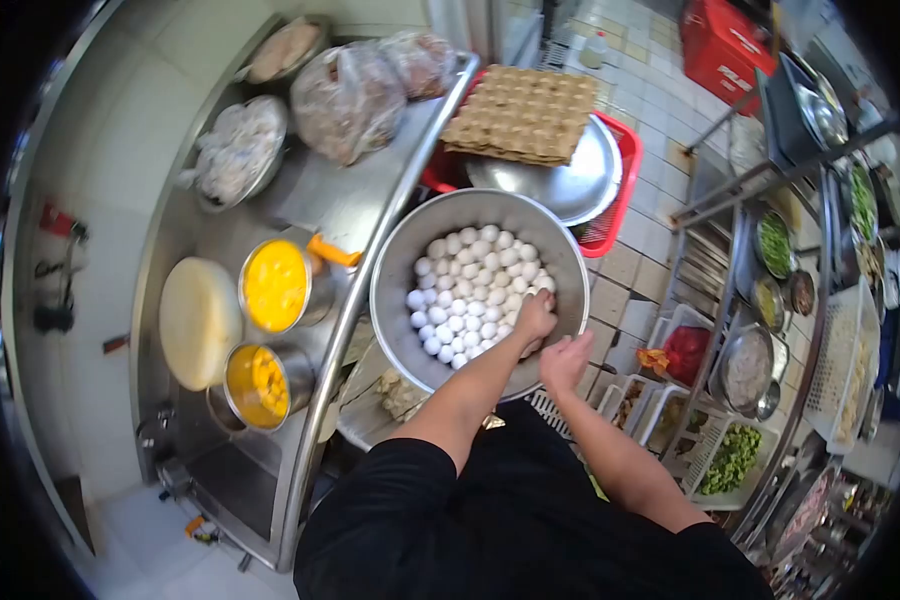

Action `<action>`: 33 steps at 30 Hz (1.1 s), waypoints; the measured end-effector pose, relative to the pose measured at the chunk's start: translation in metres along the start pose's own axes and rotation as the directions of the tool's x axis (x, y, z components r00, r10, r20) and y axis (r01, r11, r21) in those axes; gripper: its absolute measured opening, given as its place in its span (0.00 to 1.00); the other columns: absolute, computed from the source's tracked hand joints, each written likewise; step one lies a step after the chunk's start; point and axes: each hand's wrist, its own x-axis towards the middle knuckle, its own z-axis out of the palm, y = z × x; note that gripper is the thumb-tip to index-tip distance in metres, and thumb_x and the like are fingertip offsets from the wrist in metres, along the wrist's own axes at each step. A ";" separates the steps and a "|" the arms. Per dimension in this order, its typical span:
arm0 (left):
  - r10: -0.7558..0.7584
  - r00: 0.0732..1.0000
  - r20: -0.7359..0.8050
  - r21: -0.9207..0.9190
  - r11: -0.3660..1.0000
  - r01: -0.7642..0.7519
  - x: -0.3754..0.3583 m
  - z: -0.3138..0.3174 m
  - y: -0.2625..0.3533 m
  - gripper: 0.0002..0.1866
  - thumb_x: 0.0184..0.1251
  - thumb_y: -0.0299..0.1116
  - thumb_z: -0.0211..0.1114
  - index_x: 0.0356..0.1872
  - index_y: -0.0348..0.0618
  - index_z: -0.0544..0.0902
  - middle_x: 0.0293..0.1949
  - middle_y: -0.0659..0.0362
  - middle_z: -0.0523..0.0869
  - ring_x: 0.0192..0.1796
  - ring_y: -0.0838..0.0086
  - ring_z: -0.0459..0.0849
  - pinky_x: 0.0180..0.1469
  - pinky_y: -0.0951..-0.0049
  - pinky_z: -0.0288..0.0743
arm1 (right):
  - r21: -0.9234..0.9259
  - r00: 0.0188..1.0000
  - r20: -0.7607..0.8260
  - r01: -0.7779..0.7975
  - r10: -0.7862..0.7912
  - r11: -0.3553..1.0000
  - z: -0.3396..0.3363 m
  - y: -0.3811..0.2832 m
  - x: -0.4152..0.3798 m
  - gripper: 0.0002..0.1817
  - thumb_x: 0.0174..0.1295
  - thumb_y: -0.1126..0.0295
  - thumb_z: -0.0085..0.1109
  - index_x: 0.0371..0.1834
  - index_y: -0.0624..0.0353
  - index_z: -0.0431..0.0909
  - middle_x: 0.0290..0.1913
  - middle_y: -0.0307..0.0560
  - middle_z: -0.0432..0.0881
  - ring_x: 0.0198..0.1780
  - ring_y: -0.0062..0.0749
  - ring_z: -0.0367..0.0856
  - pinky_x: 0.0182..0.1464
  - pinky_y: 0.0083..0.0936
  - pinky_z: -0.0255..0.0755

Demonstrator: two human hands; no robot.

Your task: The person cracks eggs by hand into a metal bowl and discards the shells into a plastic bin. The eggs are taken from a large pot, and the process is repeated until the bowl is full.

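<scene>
A large metal pot (387, 243) holds many white eggs (460, 305) heaped in its bottom. My left hand (537, 315) reaches inside, low along the right wall, with its fingers curled down among the eggs; what they hold, if anything, is hidden. At the near right rim, my right hand (567, 362) is closed on the pot's edge, thumb on top. Behind the pot, brown egg trays (520, 112) lie stacked across a wide metal bowl (595, 185) in a red basket (625, 160).
On the steel sink counter (335, 210) at left stand two metal pots of yellow egg yolks (275, 285), a round white board (200, 322), a bowl of pale meat (238, 150) and a filled plastic bag (348, 95). A rack (710, 250) with food containers lines the right.
</scene>
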 end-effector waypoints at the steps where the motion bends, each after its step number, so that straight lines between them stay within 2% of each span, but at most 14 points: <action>1: 0.021 0.996 -0.082 -0.282 0.958 -0.044 -0.008 -0.011 0.001 0.13 0.54 0.27 0.59 0.42 0.46 0.73 0.32 0.48 0.81 0.35 0.55 0.80 0.37 0.58 0.73 | -0.029 0.999 -0.041 0.019 -0.021 0.999 0.005 0.006 0.001 0.23 0.58 0.73 0.45 0.57 0.73 0.58 0.52 0.74 0.67 0.53 0.69 0.67 0.56 0.49 0.61; 2: -0.146 0.969 0.201 -0.611 0.754 0.240 -0.025 -0.046 0.023 0.13 0.56 0.27 0.56 0.44 0.49 0.72 0.28 0.60 0.75 0.28 0.74 0.74 0.30 0.73 0.69 | -0.055 0.996 -0.075 0.039 -0.043 0.998 0.010 0.011 0.002 0.25 0.59 0.73 0.45 0.58 0.73 0.57 0.53 0.75 0.68 0.55 0.69 0.67 0.58 0.49 0.61; 4: -0.058 0.940 0.336 -0.765 0.566 0.308 -0.044 -0.085 0.012 0.14 0.63 0.26 0.56 0.49 0.51 0.73 0.28 0.66 0.74 0.27 0.81 0.73 0.27 0.79 0.67 | -0.085 0.988 -0.070 0.132 -0.138 0.988 0.014 0.023 0.008 0.24 0.59 0.73 0.45 0.58 0.73 0.57 0.53 0.77 0.68 0.55 0.69 0.68 0.57 0.50 0.62; 5: -0.105 0.945 0.311 -0.765 0.562 0.315 -0.058 -0.111 0.003 0.14 0.63 0.26 0.56 0.49 0.51 0.73 0.28 0.66 0.74 0.27 0.81 0.73 0.27 0.79 0.67 | -0.083 0.996 -0.036 0.083 -0.087 0.993 0.005 0.009 0.007 0.24 0.59 0.73 0.45 0.58 0.73 0.57 0.52 0.77 0.68 0.54 0.69 0.69 0.57 0.51 0.62; 9: 0.075 0.994 -0.078 -0.633 0.767 -0.107 -0.150 -0.210 -0.023 0.21 0.63 0.24 0.60 0.58 0.53 0.73 0.34 0.67 0.77 0.31 0.84 0.75 0.31 0.83 0.70 | -0.135 0.997 -0.026 0.063 -0.067 0.989 0.003 0.004 0.011 0.23 0.58 0.73 0.45 0.56 0.73 0.58 0.49 0.75 0.71 0.51 0.68 0.72 0.55 0.51 0.64; 11: -0.113 0.992 -0.052 -0.701 0.712 0.045 -0.202 -0.264 -0.042 0.22 0.63 0.23 0.59 0.59 0.53 0.72 0.38 0.67 0.78 0.31 0.85 0.74 0.31 0.82 0.70 | -0.148 0.999 -0.012 0.050 -0.052 0.988 -0.007 -0.009 0.010 0.22 0.58 0.72 0.46 0.55 0.73 0.59 0.48 0.75 0.72 0.51 0.68 0.72 0.55 0.51 0.64; 14: -0.329 0.929 -0.172 -0.830 0.556 0.043 -0.279 -0.338 -0.078 0.25 0.60 0.20 0.58 0.59 0.54 0.72 0.37 0.67 0.78 0.29 0.85 0.72 0.29 0.85 0.66 | -0.142 0.997 0.002 0.081 -0.082 0.986 -0.005 -0.001 0.017 0.20 0.58 0.72 0.46 0.51 0.73 0.61 0.48 0.74 0.72 0.50 0.67 0.72 0.54 0.50 0.64; 17: -0.173 0.749 -0.639 -0.338 0.938 -0.071 -0.342 -0.384 -0.131 0.16 0.59 0.23 0.61 0.50 0.48 0.76 0.40 0.60 0.78 0.41 0.74 0.77 0.42 0.73 0.73 | -0.161 0.995 -0.033 0.084 -0.091 0.983 0.004 0.013 0.027 0.19 0.56 0.72 0.46 0.49 0.73 0.63 0.47 0.73 0.73 0.49 0.67 0.73 0.53 0.50 0.65; 18: -0.177 0.741 -0.647 -0.343 0.937 -0.075 -0.357 -0.393 -0.128 0.16 0.59 0.23 0.61 0.50 0.48 0.76 0.40 0.60 0.78 0.41 0.74 0.77 0.42 0.73 0.73 | -0.154 0.997 -0.006 0.072 -0.074 0.985 0.002 0.011 0.029 0.19 0.56 0.71 0.46 0.49 0.73 0.63 0.46 0.73 0.74 0.49 0.66 0.73 0.53 0.49 0.65; 20: 0.110 0.536 -0.837 0.187 0.978 0.091 -0.390 -0.405 -0.110 0.13 0.60 0.24 0.60 0.47 0.44 0.77 0.44 0.51 0.76 0.49 0.62 0.77 0.50 0.67 0.72 | -0.147 0.999 -0.006 0.051 -0.053 0.988 -0.003 0.002 0.027 0.20 0.54 0.70 0.47 0.47 0.73 0.64 0.45 0.73 0.75 0.49 0.65 0.74 0.54 0.48 0.65; 23: 0.201 0.474 -0.857 0.332 0.919 0.211 -0.403 -0.377 -0.160 0.11 0.61 0.25 0.59 0.45 0.42 0.78 0.46 0.46 0.74 0.47 0.54 0.77 0.48 0.64 0.73 | -0.203 0.999 -0.021 0.019 -0.024 0.979 -0.012 -0.017 0.015 0.19 0.54 0.69 0.47 0.46 0.73 0.64 0.45 0.73 0.76 0.48 0.65 0.75 0.54 0.47 0.66; 27: 0.151 0.597 -0.788 0.343 0.913 0.220 -0.408 -0.358 -0.188 0.08 0.61 0.26 0.59 0.42 0.43 0.77 0.47 0.43 0.72 0.45 0.49 0.77 0.45 0.58 0.74 | -0.195 0.996 -0.007 0.085 -0.088 0.977 -0.008 -0.003 0.026 0.20 0.54 0.69 0.48 0.46 0.73 0.64 0.46 0.74 0.76 0.49 0.64 0.76 0.54 0.47 0.66; 31: 0.260 0.284 -0.923 0.309 0.940 0.144 -0.412 -0.365 -0.166 0.08 0.62 0.26 0.59 0.43 0.45 0.77 0.47 0.43 0.72 0.43 0.49 0.78 0.43 0.58 0.73 | -0.253 0.996 0.016 0.091 -0.090 0.963 -0.002 0.008 0.036 0.21 0.53 0.68 0.50 0.47 0.72 0.64 0.46 0.73 0.77 0.50 0.62 0.77 0.54 0.46 0.67; 33: 0.294 0.304 -0.906 0.353 0.921 0.161 -0.407 -0.354 -0.182 0.09 0.61 0.26 0.59 0.43 0.45 0.78 0.47 0.44 0.72 0.43 0.50 0.78 0.43 0.58 0.73 | -0.236 0.996 0.006 0.084 -0.085 0.968 -0.004 0.006 0.037 0.22 0.52 0.68 0.51 0.47 0.72 0.64 0.45 0.72 0.78 0.50 0.62 0.77 0.55 0.46 0.67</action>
